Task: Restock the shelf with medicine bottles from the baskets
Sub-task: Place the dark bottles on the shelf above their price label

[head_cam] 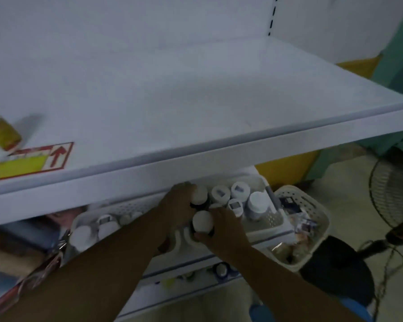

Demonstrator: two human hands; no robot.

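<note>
Head view — left hand (pixel 180 205) and right hand (pixel 221 225) each around a white-capped bottle (pixel 203 220), labels hidden.

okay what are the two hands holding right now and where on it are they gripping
Each hand holds a white-capped bottle in the basket. The left hand grips one bottle around its dark body; the right hand grips the nearer bottle just under its cap.
</note>
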